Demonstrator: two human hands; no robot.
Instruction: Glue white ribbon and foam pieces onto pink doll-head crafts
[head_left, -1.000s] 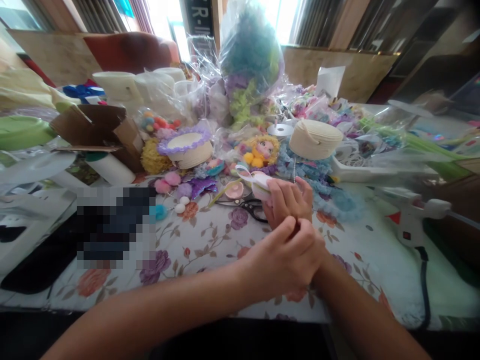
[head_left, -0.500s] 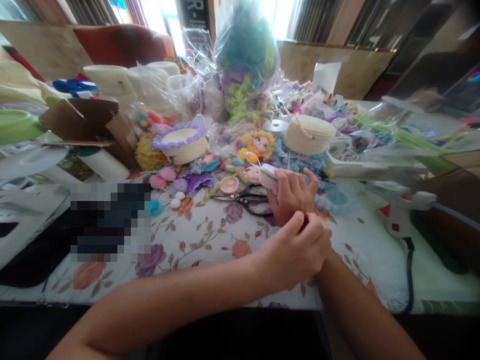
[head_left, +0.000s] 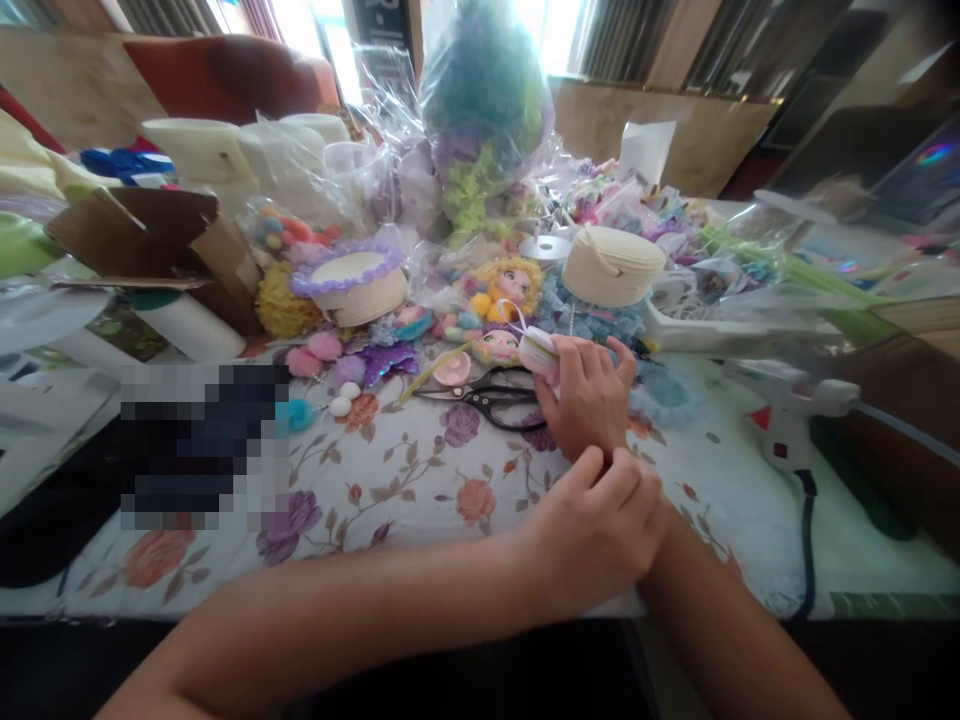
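My right hand (head_left: pixel 592 385) is over the tabletop, its thumb and fingers closed around a small white roll (head_left: pixel 537 350) of what looks like ribbon, with a thin loop sticking up from it. My left hand (head_left: pixel 596 520) reaches across to my right wrist, fingertips pinched together there; whatever they grip is hidden. Just left of the right hand lie black-handled scissors (head_left: pixel 487 398), partly covered by it. Behind them are a pink round piece (head_left: pixel 453 369), a doll face (head_left: pixel 499 344) and a yellow-haired doll (head_left: pixel 512 283).
A flowered cloth (head_left: pixel 420 500) covers the table. A glue gun (head_left: pixel 784 415) with its cord stands at right. Farther back are a cream coiled roll (head_left: pixel 613 266), a purple-trimmed roll (head_left: pixel 360 290), a cardboard box (head_left: pixel 142 235) and a bagged bouquet (head_left: pixel 487 100). Pom-poms (head_left: pixel 304 361) lie left.
The view has shifted slightly. My right hand and the roll have moved a little right against the table, and my left fingers have slid slightly down the right wrist.
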